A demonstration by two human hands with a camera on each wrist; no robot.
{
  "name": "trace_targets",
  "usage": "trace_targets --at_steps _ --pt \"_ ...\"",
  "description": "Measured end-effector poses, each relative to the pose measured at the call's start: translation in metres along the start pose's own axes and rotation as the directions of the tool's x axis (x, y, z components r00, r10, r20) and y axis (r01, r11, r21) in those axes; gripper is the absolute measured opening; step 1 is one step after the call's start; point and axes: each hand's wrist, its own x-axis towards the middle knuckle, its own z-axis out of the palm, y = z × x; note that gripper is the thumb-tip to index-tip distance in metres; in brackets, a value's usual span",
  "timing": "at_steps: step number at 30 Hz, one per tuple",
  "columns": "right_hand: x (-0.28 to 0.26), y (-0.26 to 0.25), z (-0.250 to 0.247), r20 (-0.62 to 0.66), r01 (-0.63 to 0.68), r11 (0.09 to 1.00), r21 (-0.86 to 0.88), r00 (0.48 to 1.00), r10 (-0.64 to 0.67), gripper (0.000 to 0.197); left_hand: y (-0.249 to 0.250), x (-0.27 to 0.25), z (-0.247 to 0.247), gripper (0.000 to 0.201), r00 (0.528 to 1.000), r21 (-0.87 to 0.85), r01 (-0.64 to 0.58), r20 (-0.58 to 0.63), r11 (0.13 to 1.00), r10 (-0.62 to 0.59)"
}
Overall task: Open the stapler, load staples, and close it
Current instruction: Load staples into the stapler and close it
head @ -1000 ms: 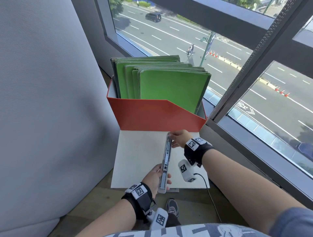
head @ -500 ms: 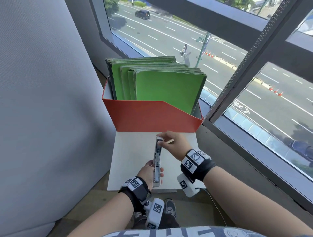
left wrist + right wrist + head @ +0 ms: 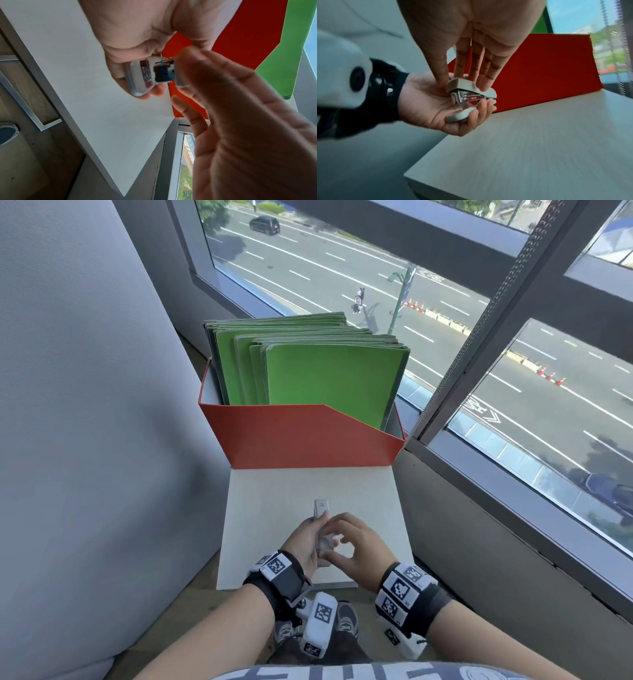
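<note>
A small grey stapler (image 3: 321, 508) is held above the white table (image 3: 284, 487), folded nearly shut. In the right wrist view its beige top cover (image 3: 471, 85) lies down over the metal magazine (image 3: 469, 97), with a gap to the base. My left hand (image 3: 305, 537) cups the base, fingers curled round it (image 3: 120, 75). My right hand (image 3: 356, 542) lays its fingers (image 3: 485, 86) on the cover, with the thumb at the rear end. I see no loose staples.
A red file box (image 3: 301, 436) full of green folders (image 3: 329, 381) stands at the table's far edge. A grey padded wall (image 3: 85, 405) rises on the left and a window frame (image 3: 479, 460) on the right. My shoes show below the near edge.
The stapler was spread out long and flat between my hands; now it is folded together and drawn closer to me. My right hand moved from its far end onto the cover.
</note>
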Motion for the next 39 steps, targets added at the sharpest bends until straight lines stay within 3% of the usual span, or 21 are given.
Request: trace_targets --at_steps 2,4,6,9,11,14,19,24,30,33,36,39 --pt "-0.001 0.003 -0.003 -0.075 -0.152 0.982 0.114 0.984 0.161 0.022 -0.002 0.002 -0.001 0.031 0.998 -0.009 -0.057 -0.023 0.998 0.057" --pt "0.0 0.008 -0.005 -0.09 -0.341 0.913 0.222 0.926 0.368 0.024 0.0 0.0 0.0 0.025 0.995 -0.041 -0.097 -0.035 0.994 0.096" --pt "0.001 0.013 -0.001 0.079 -0.51 0.785 0.352 0.852 0.518 0.031 0.0 0.002 0.0 0.023 0.991 -0.032 -0.128 -0.043 0.991 0.126" --pt "0.003 0.017 0.01 0.4 -0.656 0.577 0.486 0.754 0.521 0.035 0.0 0.003 0.001 0.02 0.99 -0.034 -0.136 -0.04 0.99 0.135" --pt "0.001 0.017 0.017 0.452 -0.67 0.467 0.577 0.738 0.501 0.034 -0.001 0.003 0.002 0.019 0.99 -0.016 -0.141 -0.029 0.99 0.141" --pt "-0.001 0.018 0.024 0.445 -0.648 0.387 0.656 0.746 0.495 0.024 -0.002 0.001 0.001 0.015 0.988 -0.001 -0.155 -0.017 0.988 0.155" --pt "-0.007 0.021 0.029 0.432 -0.642 0.39 0.661 0.749 0.502 0.022 -0.008 0.002 -0.003 0.015 0.988 0.013 -0.155 -0.014 0.988 0.155" --pt "-0.008 0.024 0.024 0.418 -0.663 0.372 0.649 0.72 0.554 0.031 -0.009 0.006 -0.005 0.015 0.984 0.098 -0.166 -0.042 0.981 0.171" --pt "-0.009 0.039 0.015 0.278 -0.604 0.494 0.625 0.764 0.582 0.028 0.003 0.012 0.005 0.026 0.98 0.46 -0.191 0.032 0.867 0.199" --pt "-0.003 0.05 0.004 0.165 -0.59 0.611 0.528 0.777 0.608 0.038 0.01 0.019 0.022 0.026 0.973 0.591 -0.219 0.072 0.776 0.22" --pt "0.003 0.061 -0.014 0.101 -0.593 0.706 0.388 0.788 0.607 0.045 0.019 0.028 0.045 0.025 0.974 0.62 -0.211 0.073 0.755 0.213" --pt "0.011 0.068 -0.035 0.066 -0.592 0.739 0.321 0.793 0.606 0.025 0.027 0.039 0.069 0.015 0.979 0.633 -0.192 0.073 0.75 0.188"
